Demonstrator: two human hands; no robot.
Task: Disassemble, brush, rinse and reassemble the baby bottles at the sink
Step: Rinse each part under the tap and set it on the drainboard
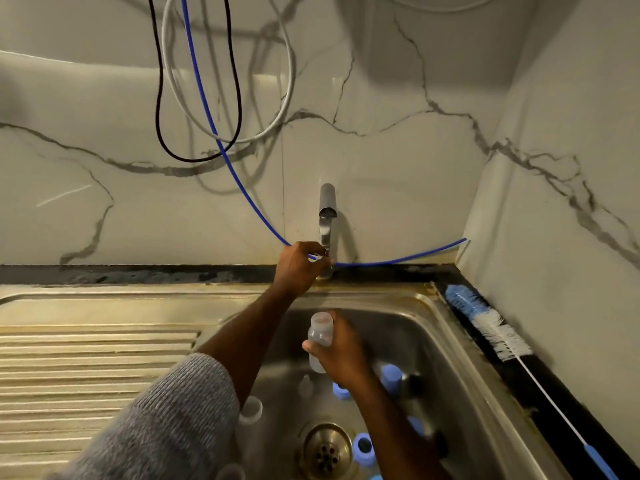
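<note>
My right hand [341, 355] grips a clear, capless baby bottle [320, 336], held upright over the steel sink [433, 344] below the tap spout. My left hand [298, 266] reaches to the back of the sink and its fingers curl round the handle at the base of the chrome tap [327, 220]. No water stream shows. In the basin lie a blue cap [391, 375], blue screw rings [363, 448] [341, 391], a clear teat [305, 384] and another clear bottle [250, 410] partly behind my left sleeve.
A blue-and-white bottle brush [491, 325] lies on the dark counter strip right of the sink. The ribbed draining board [93, 358] is on the left. The drain [327, 448] is at the basin's front. A blue tube [221, 147] and cables hang on the marble wall.
</note>
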